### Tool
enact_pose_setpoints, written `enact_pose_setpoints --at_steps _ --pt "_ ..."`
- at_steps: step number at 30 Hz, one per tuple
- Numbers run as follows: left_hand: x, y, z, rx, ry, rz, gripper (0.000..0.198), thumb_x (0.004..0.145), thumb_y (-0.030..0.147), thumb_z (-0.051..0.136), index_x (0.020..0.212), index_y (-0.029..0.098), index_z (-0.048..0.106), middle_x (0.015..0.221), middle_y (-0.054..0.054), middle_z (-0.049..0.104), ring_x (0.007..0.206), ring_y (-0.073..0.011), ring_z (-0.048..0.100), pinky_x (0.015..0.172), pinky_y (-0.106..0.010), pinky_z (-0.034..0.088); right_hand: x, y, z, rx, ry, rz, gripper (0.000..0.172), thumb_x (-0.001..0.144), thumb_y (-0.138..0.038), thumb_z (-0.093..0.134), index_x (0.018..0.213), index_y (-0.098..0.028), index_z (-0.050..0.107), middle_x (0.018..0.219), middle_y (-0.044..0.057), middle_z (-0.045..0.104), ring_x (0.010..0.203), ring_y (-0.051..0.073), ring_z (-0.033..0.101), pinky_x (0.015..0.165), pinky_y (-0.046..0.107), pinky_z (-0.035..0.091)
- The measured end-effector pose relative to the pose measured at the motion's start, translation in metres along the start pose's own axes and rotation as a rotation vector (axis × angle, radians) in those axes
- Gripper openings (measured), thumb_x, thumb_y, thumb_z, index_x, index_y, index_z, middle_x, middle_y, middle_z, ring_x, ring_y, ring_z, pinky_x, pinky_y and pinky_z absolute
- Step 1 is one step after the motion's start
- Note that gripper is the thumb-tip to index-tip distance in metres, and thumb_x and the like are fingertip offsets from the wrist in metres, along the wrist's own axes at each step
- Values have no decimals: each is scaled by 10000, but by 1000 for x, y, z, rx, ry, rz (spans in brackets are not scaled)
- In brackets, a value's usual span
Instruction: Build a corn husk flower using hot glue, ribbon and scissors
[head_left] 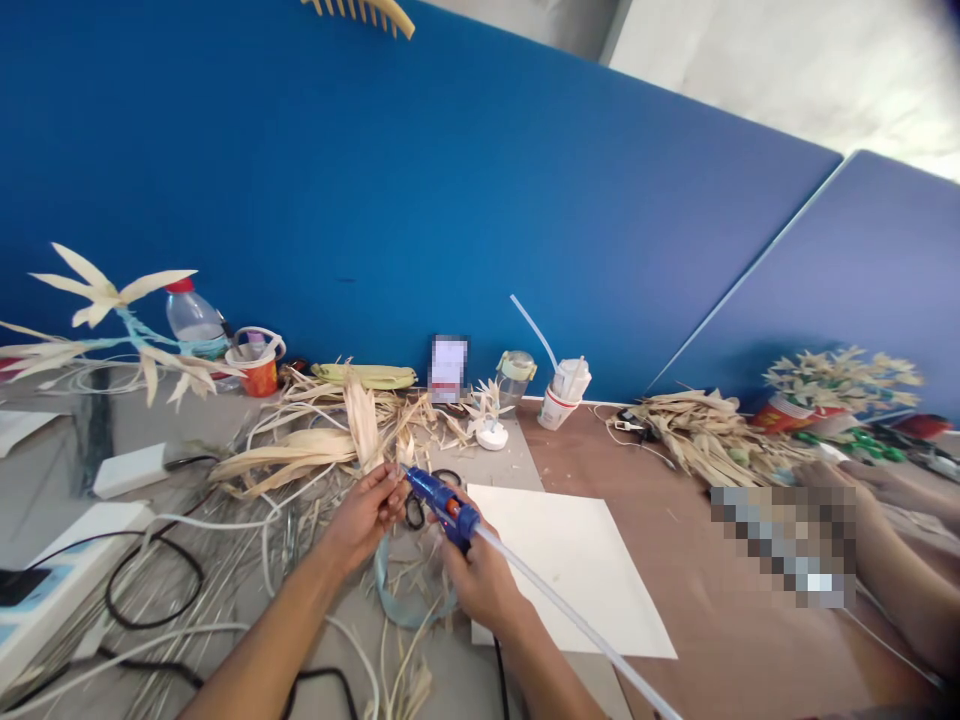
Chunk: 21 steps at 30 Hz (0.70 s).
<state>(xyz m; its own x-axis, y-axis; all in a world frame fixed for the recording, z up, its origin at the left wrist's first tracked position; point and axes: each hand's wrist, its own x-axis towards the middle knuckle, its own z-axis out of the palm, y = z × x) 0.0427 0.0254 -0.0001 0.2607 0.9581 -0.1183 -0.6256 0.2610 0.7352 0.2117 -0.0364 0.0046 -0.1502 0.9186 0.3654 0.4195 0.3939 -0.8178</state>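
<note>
My right hand (480,570) is closed around a blue hot glue gun (442,503), from whose back a long translucent glue stick (559,600) runs toward the lower right. The gun's nozzle points at the fingertips of my left hand (367,510), which are pinched together around pale dried husk pieces (362,415). What exactly lies between those fingertips is too small to tell. A blue-grey ribbon (394,590) curves below the hands. White paper (577,570) lies to the right of the gun.
Husks (292,455), cables and a power strip (67,570) crowd the left side. Husk flowers (112,295), a bottle (193,318), a phone (449,370) and cups (560,400) line the blue partition (450,200). Another person's arms (900,560) reach in at right.
</note>
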Motion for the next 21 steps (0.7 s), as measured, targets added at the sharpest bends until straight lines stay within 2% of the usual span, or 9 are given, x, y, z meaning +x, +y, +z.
enact_pose_setpoints --at_steps 2,5,12,17,21 --pt "0 0 1 9 -8 -1 220 714 239 716 691 149 516 498 74 425 408 -29 297 441 -165 307 -2 4 3 -39 25 -23 583 803 -177 507 1366 -157 357 1270 127 544 1158 249 522 987 384 411" --pt "0 0 0 6 -13 -1 214 726 247 705 693 149 518 500 71 428 409 -30 304 442 -167 305 -4 8 7 -83 37 -48 605 812 -183 502 1387 -151 317 1331 145 488 1186 259 501 985 395 420" --pt "1 -1 -3 1 18 3 239 701 254 723 699 158 503 492 75 433 403 -30 309 440 -167 301 -8 13 11 -107 26 -94 638 835 -193 485 1424 -189 239 1253 137 550 1125 273 542 947 433 448" --pt "1 -1 -3 -1 69 6 265 666 242 740 722 170 491 491 83 435 398 -30 313 444 -166 308 -10 13 12 -119 31 -123 654 835 -185 486 1431 -203 217 1256 125 548 1108 270 548 944 423 446" --pt "0 0 -2 -12 49 5 259 675 238 737 746 169 497 497 85 432 398 -29 316 446 -166 311 -9 13 12 -135 35 -124 632 840 -188 478 1423 -182 232 1291 135 520 1117 266 543 945 411 449"
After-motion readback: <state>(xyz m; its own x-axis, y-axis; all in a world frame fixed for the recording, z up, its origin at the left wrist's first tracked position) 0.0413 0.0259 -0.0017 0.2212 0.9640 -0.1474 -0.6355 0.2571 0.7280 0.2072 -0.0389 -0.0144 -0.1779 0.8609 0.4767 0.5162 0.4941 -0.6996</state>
